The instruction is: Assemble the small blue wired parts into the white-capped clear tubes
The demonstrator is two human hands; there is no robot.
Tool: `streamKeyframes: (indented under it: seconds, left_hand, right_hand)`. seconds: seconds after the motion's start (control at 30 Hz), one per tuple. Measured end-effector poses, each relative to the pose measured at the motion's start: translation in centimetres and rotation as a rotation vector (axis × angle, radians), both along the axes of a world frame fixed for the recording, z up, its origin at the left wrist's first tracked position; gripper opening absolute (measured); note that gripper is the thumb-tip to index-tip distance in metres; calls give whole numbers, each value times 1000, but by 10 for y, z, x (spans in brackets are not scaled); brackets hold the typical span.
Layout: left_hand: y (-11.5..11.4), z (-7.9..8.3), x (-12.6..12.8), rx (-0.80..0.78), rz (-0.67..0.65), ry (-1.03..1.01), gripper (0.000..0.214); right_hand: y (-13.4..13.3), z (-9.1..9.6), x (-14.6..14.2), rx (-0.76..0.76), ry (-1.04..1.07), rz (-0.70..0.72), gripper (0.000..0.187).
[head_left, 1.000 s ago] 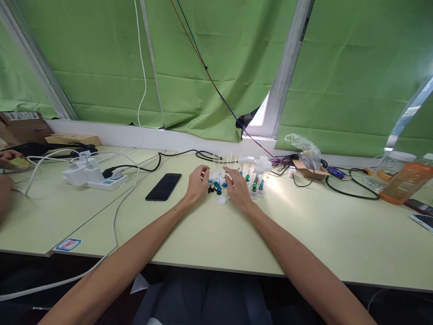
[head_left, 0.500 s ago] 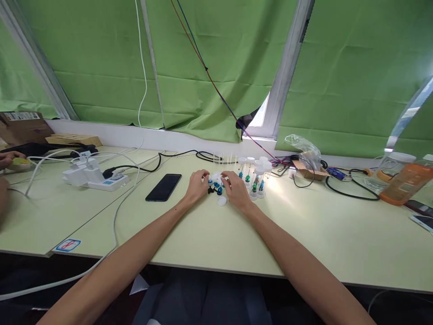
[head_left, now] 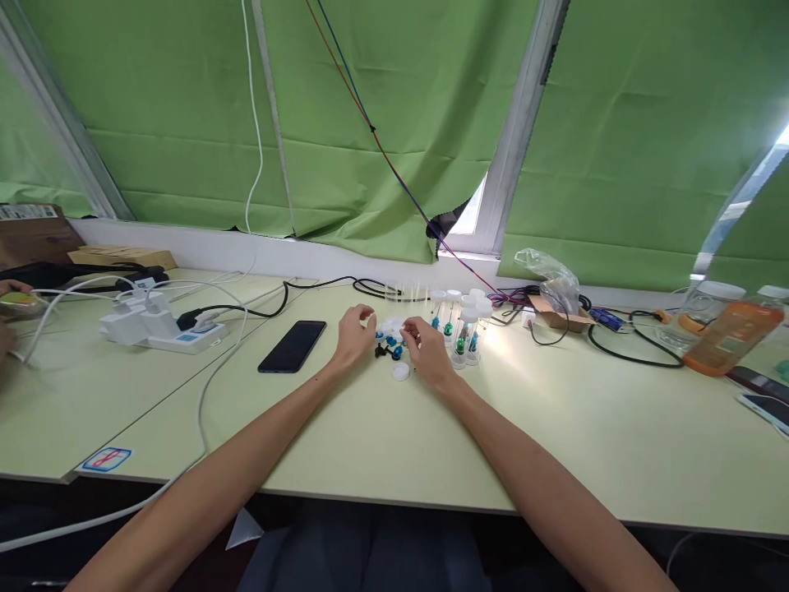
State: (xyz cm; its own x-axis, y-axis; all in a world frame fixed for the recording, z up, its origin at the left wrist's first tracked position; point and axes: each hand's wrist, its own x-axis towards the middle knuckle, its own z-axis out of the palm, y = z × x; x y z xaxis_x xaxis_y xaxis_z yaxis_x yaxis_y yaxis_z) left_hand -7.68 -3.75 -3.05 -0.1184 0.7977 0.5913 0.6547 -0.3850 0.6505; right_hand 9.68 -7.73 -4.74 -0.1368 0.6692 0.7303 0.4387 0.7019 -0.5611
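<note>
My left hand rests on the pale green table with its fingers curled beside a heap of small blue, black and white parts. My right hand lies on the other side of the heap, fingertips pinched together over it; what they hold is too small to name. A loose white cap lies just in front of the heap. Several clear capped tubes with blue and green pieces inside stand upright just right of my right hand.
A black phone lies left of my left hand. A white power strip with cables sits further left. Black cables, a plastic bag, a small box and an orange bottle lie right. Another person's hand shows at the left edge.
Both my hands have drawn closer together over the heap of parts, and the right fingers have closed into a pinch. The view has shifted slightly.
</note>
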Motion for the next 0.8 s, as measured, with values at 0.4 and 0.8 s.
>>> streamKeyframes:
  seconds: [0.4,0.8]
  left_hand:
    - [25,19,10,-197,71,-156,55]
    - [66,26,25,-320,-122,-218,67]
  right_hand:
    - [0,-2,0,7,69,37,19]
    - [-3,0,-2,27,68,26,19]
